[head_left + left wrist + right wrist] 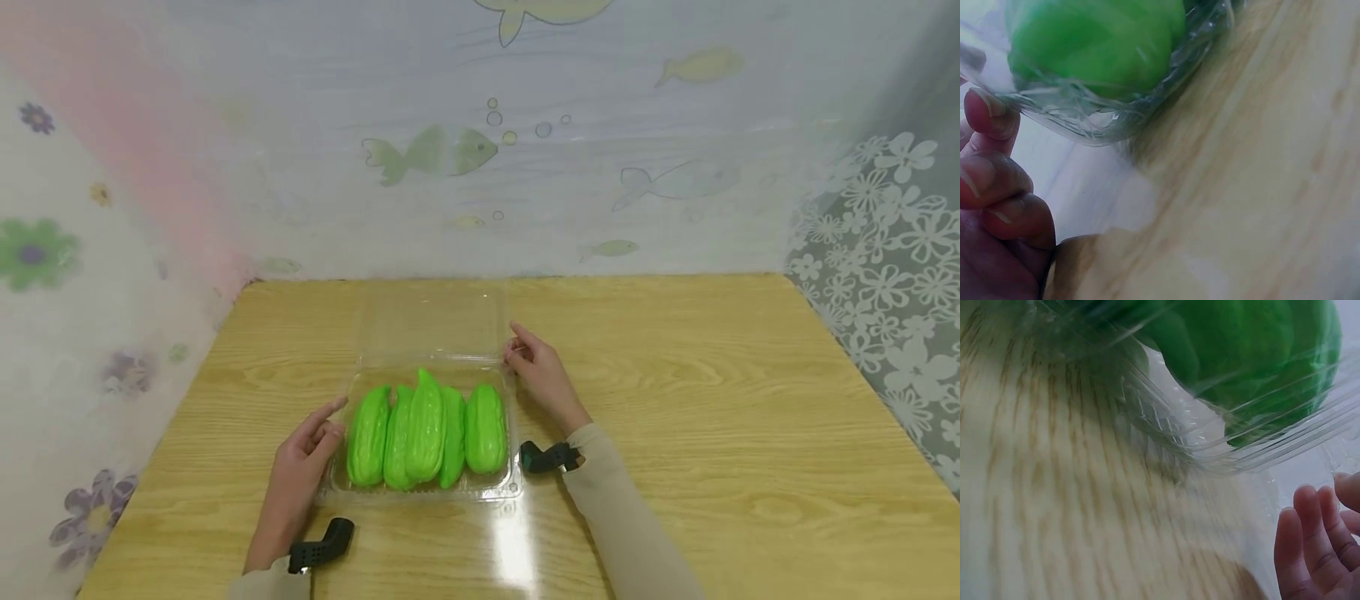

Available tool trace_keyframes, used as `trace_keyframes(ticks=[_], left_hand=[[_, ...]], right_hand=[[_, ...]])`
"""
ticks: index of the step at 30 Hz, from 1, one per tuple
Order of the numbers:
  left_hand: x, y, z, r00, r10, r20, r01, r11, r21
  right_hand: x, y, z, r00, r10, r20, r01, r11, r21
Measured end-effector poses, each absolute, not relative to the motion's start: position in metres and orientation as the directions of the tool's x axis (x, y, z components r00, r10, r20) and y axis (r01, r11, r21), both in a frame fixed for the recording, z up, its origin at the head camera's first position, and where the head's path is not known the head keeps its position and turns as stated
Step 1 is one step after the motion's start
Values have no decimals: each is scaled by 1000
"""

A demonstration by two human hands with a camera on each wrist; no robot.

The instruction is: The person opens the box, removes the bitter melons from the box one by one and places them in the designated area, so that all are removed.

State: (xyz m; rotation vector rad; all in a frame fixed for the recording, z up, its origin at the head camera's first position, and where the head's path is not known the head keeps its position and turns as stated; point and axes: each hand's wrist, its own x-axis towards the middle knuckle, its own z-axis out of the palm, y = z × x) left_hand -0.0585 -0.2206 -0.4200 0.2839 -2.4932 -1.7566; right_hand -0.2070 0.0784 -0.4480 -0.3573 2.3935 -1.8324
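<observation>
A clear plastic clamshell box lies on the table with its transparent lid folded back toward the wall. Several glossy green, ridged pieces that look like toy bitter melons stand side by side in its tray. At the left side, my left hand pinches the tray's rim, index finger stretched along it. The left wrist view shows fingertips right at that rim. My right hand pinches the edge by the hinge at the right. In the right wrist view its other fingers are nearly straight.
The wood-grain table reaches back to a wall printed with fish. A flowered wall stands at the left, and a white-flowered grey panel borders the right side. Black wrist cameras sit near both sleeves.
</observation>
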Motion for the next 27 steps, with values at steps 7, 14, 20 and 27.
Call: trace_keyframes(ticks=[7, 14, 20, 27], left_hand=[[-60, -224, -425, -979, -196, -59, -118, 308, 944], [-62, -230, -434, -979, -192, -73, -128, 294, 947], [-63, -231, -440, -979, -194, -59, -122, 330, 936], [-60, -230, -438, -976, -213, -48, -120, 338, 934]], right_hand=[[-207, 78, -449, -968, -241, 62, -123, 244, -962], [-204, 81, -439, -968, -246, 54, -115, 241, -964], [-194, 87, -420, -965, -261, 42, -92, 184, -979], [-197, 97, -429, -965, -257, 52, -92, 146, -985]])
